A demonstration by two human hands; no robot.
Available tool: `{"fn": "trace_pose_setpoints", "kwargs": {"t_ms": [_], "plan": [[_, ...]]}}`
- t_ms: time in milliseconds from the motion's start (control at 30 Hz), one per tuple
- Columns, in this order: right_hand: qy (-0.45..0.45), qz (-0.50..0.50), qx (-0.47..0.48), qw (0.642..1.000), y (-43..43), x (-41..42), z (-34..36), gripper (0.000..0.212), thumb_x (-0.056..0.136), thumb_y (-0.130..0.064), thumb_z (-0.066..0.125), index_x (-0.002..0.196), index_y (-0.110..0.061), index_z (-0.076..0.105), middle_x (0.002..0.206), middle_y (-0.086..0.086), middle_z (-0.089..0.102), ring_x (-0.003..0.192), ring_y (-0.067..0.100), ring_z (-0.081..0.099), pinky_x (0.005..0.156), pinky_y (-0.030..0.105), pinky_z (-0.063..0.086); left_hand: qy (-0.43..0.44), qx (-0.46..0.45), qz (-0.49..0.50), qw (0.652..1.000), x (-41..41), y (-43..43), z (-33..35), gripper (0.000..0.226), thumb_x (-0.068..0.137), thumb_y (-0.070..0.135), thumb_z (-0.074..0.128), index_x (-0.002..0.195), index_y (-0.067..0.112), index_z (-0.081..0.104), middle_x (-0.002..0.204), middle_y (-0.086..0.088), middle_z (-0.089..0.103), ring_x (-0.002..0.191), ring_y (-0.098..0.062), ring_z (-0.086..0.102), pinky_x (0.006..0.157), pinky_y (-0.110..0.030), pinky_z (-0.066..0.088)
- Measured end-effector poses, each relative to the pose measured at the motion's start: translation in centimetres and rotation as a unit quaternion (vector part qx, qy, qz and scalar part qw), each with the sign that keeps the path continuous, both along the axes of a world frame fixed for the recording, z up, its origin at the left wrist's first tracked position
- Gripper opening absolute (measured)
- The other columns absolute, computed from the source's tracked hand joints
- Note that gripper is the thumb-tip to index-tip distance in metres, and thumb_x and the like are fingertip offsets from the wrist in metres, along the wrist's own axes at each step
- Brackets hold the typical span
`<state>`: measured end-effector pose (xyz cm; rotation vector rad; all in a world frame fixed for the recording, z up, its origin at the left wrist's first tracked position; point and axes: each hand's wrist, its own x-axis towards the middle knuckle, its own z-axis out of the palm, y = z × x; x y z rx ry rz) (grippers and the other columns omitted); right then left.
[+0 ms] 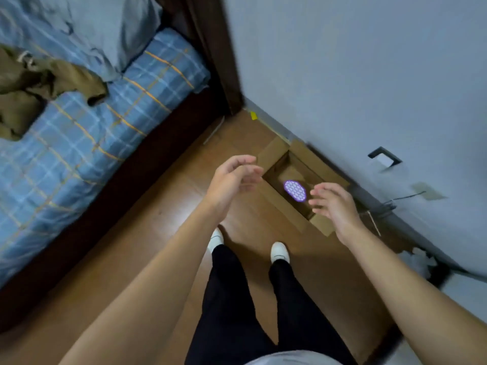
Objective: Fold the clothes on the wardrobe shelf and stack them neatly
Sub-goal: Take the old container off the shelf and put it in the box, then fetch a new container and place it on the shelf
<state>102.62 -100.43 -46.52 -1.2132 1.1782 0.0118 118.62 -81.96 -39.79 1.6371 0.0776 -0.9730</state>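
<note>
An olive-brown garment [31, 85] lies crumpled on the bed at the far left. A grey-blue cloth [100, 30] lies bunched near the head of the bed. My left hand [232, 180] hovers over the wooden floor with fingers loosely curled and nothing in it. My right hand [334, 204] hangs beside it, fingers spread, holding nothing. Both hands are well to the right of the garments, above an open cardboard box. No wardrobe shelf is in view.
The bed with a blue checked sheet [87, 143] fills the left, framed in dark wood [79, 227]. An open cardboard box [276, 154] with a purple disc [295, 190] inside sits against the grey wall [369, 75]. My legs and white shoes [279, 251] stand on the wooden floor.
</note>
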Motion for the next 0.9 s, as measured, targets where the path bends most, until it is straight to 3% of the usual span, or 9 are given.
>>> {"fn": "trace_pose_setpoints", "kwargs": {"t_ms": [167, 333, 467, 567, 667, 833, 900], "plan": [[0.104, 0.152, 0.035, 0.982, 7.6, -2.5, -1.3, 0.013, 0.098, -0.014, 0.052, 0.098, -0.017, 0.065, 0.108, 0.012, 0.071, 0.084, 0.022, 0.068, 0.074, 0.036, 0.055, 0.048, 0.068, 0.16, 0.984, -7.4, 11.5, 0.5, 0.021, 0.091, 0.007, 0.058, 0.109, 0.015, 0.066, 0.099, -0.005, 0.077, 0.089, -0.023, 0.072, 0.086, -0.04, 0.058], [0.099, 0.404, 0.056, 0.908, 19.1, -2.6, 2.2, 0.016, 0.101, -0.018, 0.049, 0.099, -0.018, 0.064, 0.105, 0.007, 0.07, 0.086, 0.018, 0.068, 0.078, 0.035, 0.056, 0.126, 0.111, 0.317, 0.934, -20.3, 22.8, -0.3, 0.024, 0.097, 0.006, 0.05, 0.116, 0.011, 0.065, 0.102, -0.007, 0.077, 0.08, -0.018, 0.07, 0.078, -0.034, 0.06], [0.021, 0.551, 0.072, 0.831, 28.4, -3.6, 7.3, 0.017, 0.1, -0.009, 0.048, 0.108, -0.008, 0.064, 0.103, 0.01, 0.069, 0.08, 0.017, 0.064, 0.075, 0.032, 0.053, 0.169, 0.114, 0.465, 0.861, -32.4, 28.6, -1.7, 0.024, 0.098, 0.005, 0.046, 0.111, 0.009, 0.066, 0.091, -0.002, 0.078, 0.067, -0.013, 0.069, 0.063, -0.027, 0.057], [-0.016, 0.623, 0.073, 0.779, 34.6, -6.4, 10.3, 0.022, 0.1, -0.003, 0.046, 0.115, 0.002, 0.061, 0.099, 0.011, 0.066, 0.077, 0.019, 0.06, 0.067, 0.027, 0.048, 0.192, 0.108, 0.55, 0.806, -41.5, 31.0, -2.7, 0.023, 0.097, 0.006, 0.048, 0.109, 0.009, 0.067, 0.089, -0.002, 0.079, 0.069, -0.012, 0.072, 0.065, -0.028, 0.054], [-0.027, 0.685, 0.073, 0.725, 39.6, -10.6, 12.1, 0.02, 0.099, -0.003, 0.047, 0.113, 0.001, 0.061, 0.097, 0.011, 0.065, 0.08, 0.022, 0.061, 0.07, 0.031, 0.048, 0.214, 0.08, 0.608, 0.76, -49.9, 32.0, -3.2, 0.021, 0.098, 0.009, 0.05, 0.109, 0.012, 0.068, 0.096, -0.003, 0.079, 0.076, -0.014, 0.074, 0.065, -0.028, 0.057], [-0.015, 0.776, 0.042, 0.63, 45.4, -17.3, 11.6, 0.014, 0.099, -0.009, 0.051, 0.105, -0.007, 0.063, 0.095, 0.01, 0.068, 0.08, 0.022, 0.065, 0.077, 0.037, 0.053, 0.219, 0.04, 0.719, 0.658, -61.1, 32.8, -3.2, 0.02, 0.099, 0.01, 0.051, 0.108, 0.012, 0.069, 0.099, -0.005, 0.078, 0.09, -0.021, 0.073, 0.083, -0.037, 0.059], [0.003, 0.817, 0.009, 0.576, 47.0, -20.4, 10.7, 0.013, 0.099, -0.011, 0.052, 0.103, -0.007, 0.063, 0.095, 0.01, 0.069, 0.08, 0.023, 0.066, 0.078, 0.038, 0.053, 0.228, 0.019, 0.767, 0.6, -65.5, 33.0, -3.2, 0.02, 0.099, 0.009, 0.051, 0.109, 0.01, 0.069, 0.103, -0.009, 0.076, 0.093, -0.023, 0.071, 0.09, -0.042, 0.056]]}}
